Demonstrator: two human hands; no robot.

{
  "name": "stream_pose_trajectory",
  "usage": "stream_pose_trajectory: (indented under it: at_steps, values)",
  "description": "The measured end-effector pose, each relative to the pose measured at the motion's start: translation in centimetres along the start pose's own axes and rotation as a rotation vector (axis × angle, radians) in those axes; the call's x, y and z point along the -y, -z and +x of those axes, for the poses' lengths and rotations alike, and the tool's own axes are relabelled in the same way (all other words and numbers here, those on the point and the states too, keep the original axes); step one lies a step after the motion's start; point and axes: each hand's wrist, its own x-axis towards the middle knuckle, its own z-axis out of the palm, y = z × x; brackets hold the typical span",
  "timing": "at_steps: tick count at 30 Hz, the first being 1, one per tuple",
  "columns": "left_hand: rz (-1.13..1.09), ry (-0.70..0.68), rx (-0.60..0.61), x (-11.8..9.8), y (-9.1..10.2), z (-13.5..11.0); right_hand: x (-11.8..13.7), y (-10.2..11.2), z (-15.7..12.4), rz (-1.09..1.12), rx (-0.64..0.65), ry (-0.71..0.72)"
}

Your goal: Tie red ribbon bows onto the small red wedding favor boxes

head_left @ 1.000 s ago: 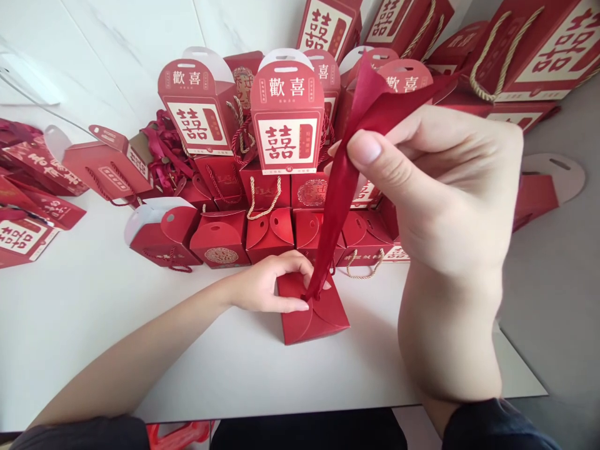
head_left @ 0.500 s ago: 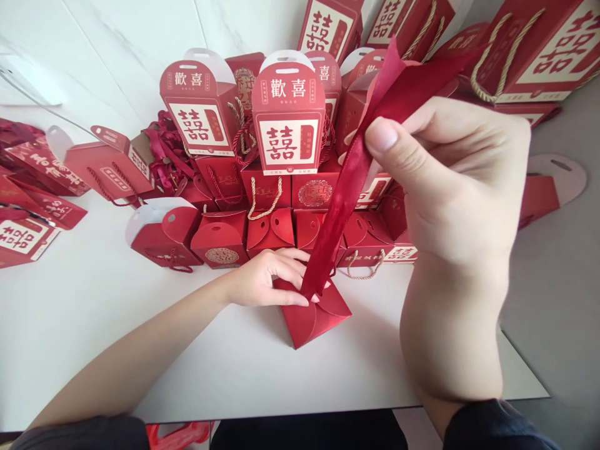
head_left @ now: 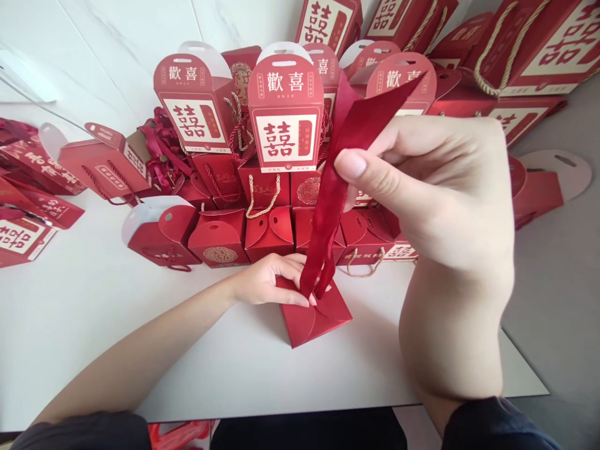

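High in the view, my right hand (head_left: 403, 181) pinches a dark red satin ribbon (head_left: 323, 212) between thumb and fingers. Its two ends fan out above the thumb, and both strands run down to the top of a small red gift box (head_left: 323, 325). That box rests on the white table with its curved flaps folded in. My left hand (head_left: 269, 281) holds the box top, thumb on the near side where the ribbon comes out. Its other fingertips are partly hidden behind the ribbon.
Behind my hands stand rows of red boxes (head_left: 220, 244), some with rope handles, and taller boxes (head_left: 285, 119) stacked above. A heap of red ribbons (head_left: 162, 150) lies behind at the left. More boxes (head_left: 112, 159) are at the left. The white table (head_left: 225, 369) ends near my body.
My right hand has come down and slightly left with the ribbon, so its strands hang slacker and the ends droop lower. My left hand stays on the box.
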Motion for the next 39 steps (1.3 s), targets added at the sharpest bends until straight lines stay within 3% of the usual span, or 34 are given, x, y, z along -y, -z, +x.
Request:
stream_pose_trajectory:
  at_steps: [7, 29, 35, 37, 39]
  values:
    - [0.082, -0.048, 0.006, 0.3, 0.1, 0.0, -0.2, -0.7, -0.1, -0.02, -0.177, 0.12]
    - [-0.049, 0.032, -0.129, 1.0, -1.0, -0.1, -0.1, -1.9, -0.1, 0.022, -0.239, 0.077]
    - [-0.041, 0.019, -0.14, 1.0, -1.0, -0.1, -2.2, -2.3, 0.7, 0.069, -0.223, 0.057]
    - [-0.019, 0.006, -0.144, 0.9, -1.1, -0.1, -3.2, -2.3, 0.7, 0.038, -0.134, 0.034]
    - [0.0, -0.01, -0.143, 0.8, -1.1, -0.1, -4.0, -2.1, 0.4, -0.066, 0.038, -0.03]
